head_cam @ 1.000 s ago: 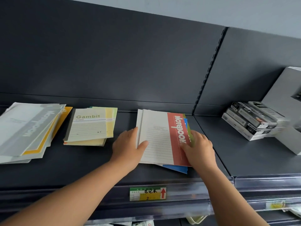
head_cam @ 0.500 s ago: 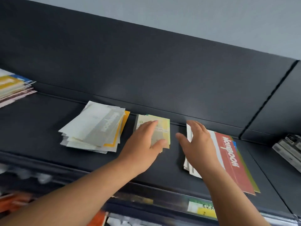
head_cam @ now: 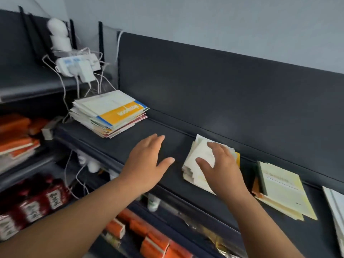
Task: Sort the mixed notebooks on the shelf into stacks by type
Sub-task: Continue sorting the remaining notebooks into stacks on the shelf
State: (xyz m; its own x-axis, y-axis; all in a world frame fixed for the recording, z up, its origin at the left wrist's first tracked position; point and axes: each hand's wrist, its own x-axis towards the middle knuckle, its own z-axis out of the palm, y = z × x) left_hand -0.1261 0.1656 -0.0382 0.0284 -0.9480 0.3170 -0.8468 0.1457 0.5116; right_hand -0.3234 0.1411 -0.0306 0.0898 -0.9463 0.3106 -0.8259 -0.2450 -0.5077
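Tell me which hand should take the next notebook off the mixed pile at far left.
Left, probably. The left hand hovers open over bare shelf, nearer the mixed pile; the right hand is spread over the pale stack, farther off.

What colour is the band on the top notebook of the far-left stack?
Yellow with white lettering, on the top notebook of the far-left stack; head view shows it.

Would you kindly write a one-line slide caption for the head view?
Right hand spreads over a pale notebook stack while the open left hand hovers over the dark shelf.
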